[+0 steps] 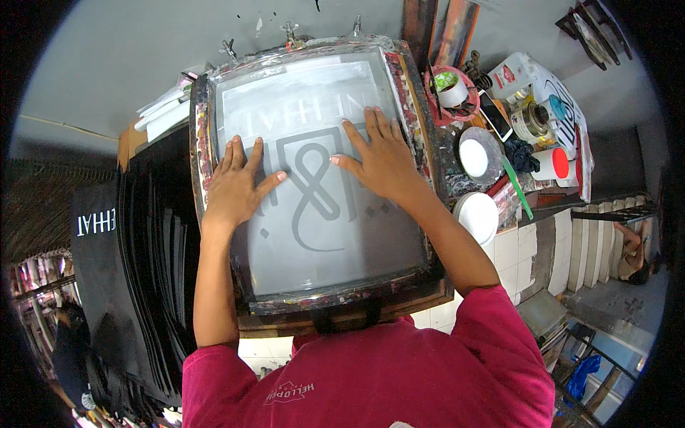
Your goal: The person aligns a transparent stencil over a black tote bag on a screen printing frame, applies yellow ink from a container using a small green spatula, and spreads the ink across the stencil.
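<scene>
Printing screen point(292, 228) lies on a wooden base point(271, 328), reaching almost to its near edge: pale grey mesh, paint-crusted rim, whitish patch w/ lettering at far end, dark looped motif mid. Black cloths point(146, 239) hang left. L hand point(232, 191) by screen's left edge, fingers loosely spread; R hand point(385, 162) toward right edge, fingers fanned, thumb out. Both seem palm-down on mesh; pressure hard to tell. Farther right: tape roll point(451, 93), then phone point(495, 116).

Two-Handed Touch on Framed Screen point(300, 271)

The left hand point(235, 184) and right hand point(383, 162) rest apart on its grey surface, a dark looped symbol point(315, 180) between them. A phone point(494, 116) and green tool point(517, 187) lie right; black sheets point(146, 250) hang left.
</scene>
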Available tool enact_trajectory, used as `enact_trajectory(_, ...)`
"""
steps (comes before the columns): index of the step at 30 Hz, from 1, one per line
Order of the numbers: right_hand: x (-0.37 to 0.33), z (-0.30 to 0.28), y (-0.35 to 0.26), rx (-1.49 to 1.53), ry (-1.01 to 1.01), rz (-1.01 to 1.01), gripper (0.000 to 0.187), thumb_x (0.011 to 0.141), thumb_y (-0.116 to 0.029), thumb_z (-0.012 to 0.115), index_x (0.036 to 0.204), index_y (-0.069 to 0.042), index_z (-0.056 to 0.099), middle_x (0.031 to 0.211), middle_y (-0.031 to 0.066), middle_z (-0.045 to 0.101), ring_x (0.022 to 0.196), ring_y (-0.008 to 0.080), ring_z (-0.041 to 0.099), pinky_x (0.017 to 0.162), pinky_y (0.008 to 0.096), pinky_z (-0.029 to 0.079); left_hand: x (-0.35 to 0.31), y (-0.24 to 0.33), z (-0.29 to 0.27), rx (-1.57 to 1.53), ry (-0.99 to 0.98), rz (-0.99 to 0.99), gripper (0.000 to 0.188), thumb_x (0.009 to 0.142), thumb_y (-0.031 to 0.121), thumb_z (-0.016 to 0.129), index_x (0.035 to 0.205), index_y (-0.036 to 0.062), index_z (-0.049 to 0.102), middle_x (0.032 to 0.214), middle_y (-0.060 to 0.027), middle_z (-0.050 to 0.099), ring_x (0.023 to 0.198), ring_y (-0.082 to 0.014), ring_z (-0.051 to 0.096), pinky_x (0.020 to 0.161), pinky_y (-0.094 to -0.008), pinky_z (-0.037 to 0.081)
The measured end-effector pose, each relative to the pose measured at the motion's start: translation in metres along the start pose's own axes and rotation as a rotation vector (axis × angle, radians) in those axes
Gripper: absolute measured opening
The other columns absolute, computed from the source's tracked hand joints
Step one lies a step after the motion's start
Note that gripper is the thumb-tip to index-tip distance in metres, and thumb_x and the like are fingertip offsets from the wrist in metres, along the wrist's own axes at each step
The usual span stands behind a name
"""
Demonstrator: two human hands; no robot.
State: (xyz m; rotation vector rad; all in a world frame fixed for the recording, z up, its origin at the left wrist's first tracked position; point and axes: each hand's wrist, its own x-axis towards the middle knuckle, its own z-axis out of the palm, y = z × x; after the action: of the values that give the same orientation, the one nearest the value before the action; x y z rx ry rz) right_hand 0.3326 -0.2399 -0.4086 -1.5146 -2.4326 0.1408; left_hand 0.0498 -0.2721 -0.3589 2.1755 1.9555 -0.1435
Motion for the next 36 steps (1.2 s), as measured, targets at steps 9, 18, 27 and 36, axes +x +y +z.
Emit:
enact_trajectory(9, 0.003, -0.005, 0.006, -0.033, -0.1, 0.018, 0.078, 0.098, -0.068, 0.041, 0.153, -0.012, 0.042, 0.157, 0.0316, 0.031, 0.149, 0.0446, 0.026, 0.119, 0.0572, 0.023, 0.003, -0.003, -0.001, -0.043, 0.01, 0.018, 0.091, 0.09, 0.074, 0.051, 0.153, 0.0097, 0.043, 0.157, -0.0338, 0.031, 0.149, -0.0434, 0.029, 0.119, -0.0516, 0.031)
enact_trajectory(18, 0.01, -0.006, 0.011, -0.052, -0.121, -0.018, 0.08, 0.097, -0.068, 0.043, 0.154, -0.011, 0.04, 0.156, 0.0332, 0.031, 0.149, 0.0449, 0.025, 0.119, 0.0585, 0.022, 0.006, -0.003, -0.01, -0.082, -0.03, 0.014, 0.084, 0.092, 0.066, 0.057, 0.152, 0.0093, 0.044, 0.155, -0.0364, 0.032, 0.148, -0.0448, 0.029, 0.118, -0.0481, 0.032)
enact_trajectory(27, 0.026, -0.006, 0.025, -0.076, -0.146, -0.108, 0.072, 0.1, -0.064, 0.043, 0.151, -0.013, 0.045, 0.155, 0.0315, 0.035, 0.148, 0.0457, 0.029, 0.117, 0.0617, 0.025, 0.008, -0.004, -0.002, -0.072, -0.003, -0.014, 0.07, 0.097, 0.056, 0.056, 0.152, 0.0139, 0.046, 0.158, -0.0312, 0.031, 0.148, -0.0418, 0.032, 0.12, -0.0454, 0.032)
enact_trajectory(36, 0.066, -0.028, 0.052, 0.026, -0.461, -0.143, 0.053, 0.099, -0.018, 0.046, 0.152, -0.02, 0.047, 0.16, 0.0258, 0.032, 0.148, 0.0374, 0.033, 0.118, 0.0461, 0.035, 0.011, -0.012, -0.005, -0.183, -0.042, -0.05, 0.054, 0.099, 0.024, 0.054, 0.152, 0.021, 0.046, 0.161, -0.0238, 0.029, 0.148, -0.0371, 0.033, 0.12, -0.0449, 0.032)
